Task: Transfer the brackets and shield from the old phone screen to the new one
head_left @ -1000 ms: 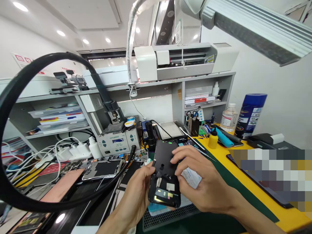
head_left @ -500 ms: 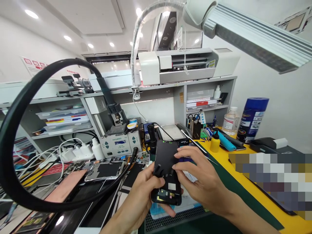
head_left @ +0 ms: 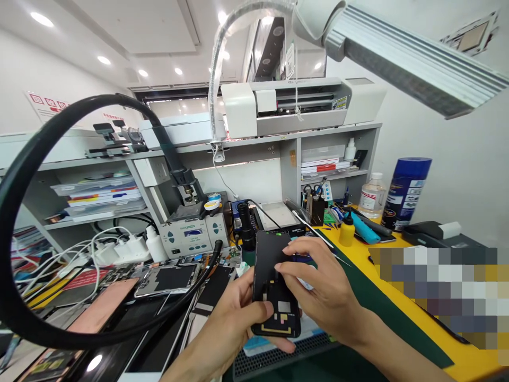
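A black phone screen (head_left: 274, 254) is tilted up in front of me, with gold strips and a pale square patch on its lower part. My left hand (head_left: 244, 313) grips it from the left, thumb across the lower face and fingers behind. Two fingertips of my right hand (head_left: 318, 281), spaced apart, touch the upper right of the screen's face. Nothing shows between them; its other fingers are partly hidden. Beneath both hands are a light blue-and-white item and a perforated dark grid (head_left: 274, 359).
A thick black hose (head_left: 29, 159) loops at the left from a soldering station (head_left: 186, 239). Phone panels, including a pink one (head_left: 103, 305), cover the left bench. A yellow bottle (head_left: 347, 231), blue can (head_left: 407, 193) and clear bottle (head_left: 371, 196) stand right. A lamp (head_left: 409, 58) hangs overhead.
My left thumb has shifted slightly lower on the phone screen. The right fingertips have slid a little left across its face. The whole view has drifted slightly.
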A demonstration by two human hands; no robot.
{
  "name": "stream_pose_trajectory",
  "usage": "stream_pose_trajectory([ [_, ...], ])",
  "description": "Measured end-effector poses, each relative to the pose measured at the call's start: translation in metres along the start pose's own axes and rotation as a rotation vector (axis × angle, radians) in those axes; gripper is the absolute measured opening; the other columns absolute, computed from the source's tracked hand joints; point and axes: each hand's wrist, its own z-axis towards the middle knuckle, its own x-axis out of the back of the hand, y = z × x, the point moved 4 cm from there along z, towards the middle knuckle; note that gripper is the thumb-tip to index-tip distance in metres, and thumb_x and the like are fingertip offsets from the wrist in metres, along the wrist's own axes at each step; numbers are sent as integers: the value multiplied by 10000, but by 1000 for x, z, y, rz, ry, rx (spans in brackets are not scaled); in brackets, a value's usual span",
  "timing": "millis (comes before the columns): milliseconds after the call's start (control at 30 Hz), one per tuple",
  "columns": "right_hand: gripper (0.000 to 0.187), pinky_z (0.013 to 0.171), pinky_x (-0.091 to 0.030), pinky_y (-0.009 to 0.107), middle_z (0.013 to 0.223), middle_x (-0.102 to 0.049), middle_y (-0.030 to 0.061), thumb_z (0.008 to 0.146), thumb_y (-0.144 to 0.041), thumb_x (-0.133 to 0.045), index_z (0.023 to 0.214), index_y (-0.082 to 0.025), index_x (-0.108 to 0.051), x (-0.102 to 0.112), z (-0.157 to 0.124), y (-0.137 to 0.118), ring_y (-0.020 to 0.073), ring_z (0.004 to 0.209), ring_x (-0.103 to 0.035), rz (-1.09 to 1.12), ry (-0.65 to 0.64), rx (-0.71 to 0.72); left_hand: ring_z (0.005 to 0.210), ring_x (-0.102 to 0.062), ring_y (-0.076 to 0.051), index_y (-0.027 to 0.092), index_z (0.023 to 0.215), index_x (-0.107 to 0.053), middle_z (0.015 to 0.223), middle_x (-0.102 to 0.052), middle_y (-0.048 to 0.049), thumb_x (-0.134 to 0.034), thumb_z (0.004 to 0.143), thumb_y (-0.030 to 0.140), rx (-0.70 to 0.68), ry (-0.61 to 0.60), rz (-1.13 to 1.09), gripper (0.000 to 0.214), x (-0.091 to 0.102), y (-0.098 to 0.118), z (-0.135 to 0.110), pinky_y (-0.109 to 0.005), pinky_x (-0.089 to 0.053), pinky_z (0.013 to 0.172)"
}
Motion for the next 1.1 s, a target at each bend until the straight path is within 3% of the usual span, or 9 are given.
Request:
stream_pose_trajectory([
  [200,256,848,-504,425,1033,-587,112,841,25,-601,977,-174,-689,0,-1,1,247,1008,-555,22,2,-48,805,-691,-231,166,1292,-580,971,-688,-101,-571,885,119,48,85,-66,409,5,-3,0,-360,-608,626],
  [533,248,834,-486,429,1063,-554,131,811,-25,-589,1014,-149,-660,4,-1,-5,260,995,-544,91,-45,-125,855,-670,-223,178,1271,-596,1022,-682,-96,-647,863,195,-12,151,-9,411,6,-2,2,-320,-602,645],
  [800,94,747,-478,390,940,-536,95,852,-157,-664,945,-148,-668,-7,-4,-5,238,889,-539,51,-125,-180,912,-664,-215,241,1284,-597,1113,-669,-66,-675,824,126,-45,138,8,480,5,-1,1,-306,-599,703],
  [1100,110,774,-484,383,987,-547,99,897,-128,-613,965,-175,-687,-12,-8,-3,233,936,-543,68,-154,-176,858,-679,-220,180,1164,-675,1014,-697,-82,-699,801,166,-18,201,-82,364,10,-3,-1,-327,-611,678],
])
